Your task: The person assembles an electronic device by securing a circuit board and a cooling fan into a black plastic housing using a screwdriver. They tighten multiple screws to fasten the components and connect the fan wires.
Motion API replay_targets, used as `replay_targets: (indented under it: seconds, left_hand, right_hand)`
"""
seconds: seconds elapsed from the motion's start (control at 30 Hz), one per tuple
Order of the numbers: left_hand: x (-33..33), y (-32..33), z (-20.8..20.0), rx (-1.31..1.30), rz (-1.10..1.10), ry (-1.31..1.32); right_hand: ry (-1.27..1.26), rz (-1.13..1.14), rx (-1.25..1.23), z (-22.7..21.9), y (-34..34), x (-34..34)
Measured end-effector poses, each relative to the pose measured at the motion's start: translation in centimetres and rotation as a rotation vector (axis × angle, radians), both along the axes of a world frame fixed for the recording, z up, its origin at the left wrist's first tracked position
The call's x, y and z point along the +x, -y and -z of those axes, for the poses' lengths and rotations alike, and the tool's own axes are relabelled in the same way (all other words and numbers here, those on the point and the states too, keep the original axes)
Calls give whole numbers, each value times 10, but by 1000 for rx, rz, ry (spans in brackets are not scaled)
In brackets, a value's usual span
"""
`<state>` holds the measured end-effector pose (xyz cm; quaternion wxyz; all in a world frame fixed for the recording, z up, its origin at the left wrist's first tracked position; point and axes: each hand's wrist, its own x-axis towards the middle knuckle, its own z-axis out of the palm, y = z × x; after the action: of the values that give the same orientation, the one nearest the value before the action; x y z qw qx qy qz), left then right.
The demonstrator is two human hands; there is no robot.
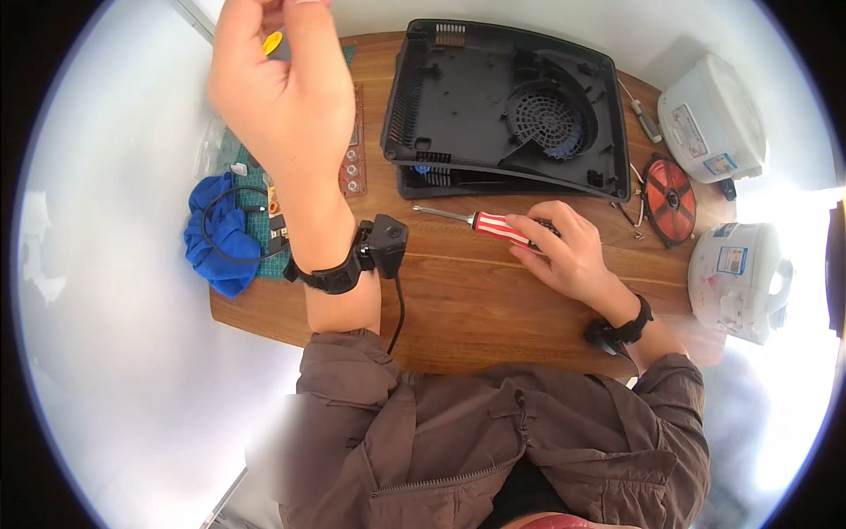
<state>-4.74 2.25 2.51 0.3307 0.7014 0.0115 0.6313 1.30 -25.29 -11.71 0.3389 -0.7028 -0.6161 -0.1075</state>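
My right hand [568, 251] is closed round the red-and-white striped handle of a screwdriver [502, 226], low over the wooden table. Its metal shaft points left, just in front of a black plastic housing [467, 97] with a round fan grille. High at the far left, my left hand [286, 97] is raised, thumb and fingers drawn together in a pinch. The upper picture edge cuts off its fingertips, so whatever they hold is hidden. Behind that hand, part of a yellow thing [273, 41] shows. A brown circuit board [352, 172] lies partly hidden beneath the left forearm.
A blue cloth [216, 238] and black cable lie left, by a green cutting mat [256, 220]. Right of the housing are a red-and-black fan [670, 201], another screwdriver [648, 122] and two white containers, one far [709, 123], one near [736, 273]. The wooden table [476, 309] has rounded edges.
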Motion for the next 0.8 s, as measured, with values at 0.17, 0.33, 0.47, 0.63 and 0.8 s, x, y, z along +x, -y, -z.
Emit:
replay_targets:
  seconds: [0.17, 0.33, 0.47, 0.63, 0.8]
  left_hand:
    - [-9, 21, -9, -92, 124, -65]
    - [2, 18, -1, -59, -35, -56]
    - [-3, 17, -6, -46, 159, -42]
    - [14, 9, 6, 61, -59, -36]
    - [13, 26, -2, -34, -42, -155]
  right_hand:
    - [-97, -63, -53, 12, -10, 2]
    - [-65, -87, -76, 19, -13, 8]
    - [-53, -76, -76, 24, -10, 14]
    - [-64, -84, -117, 25, -8, 18]
    - [-87, -82, -144, 29, -8, 20]
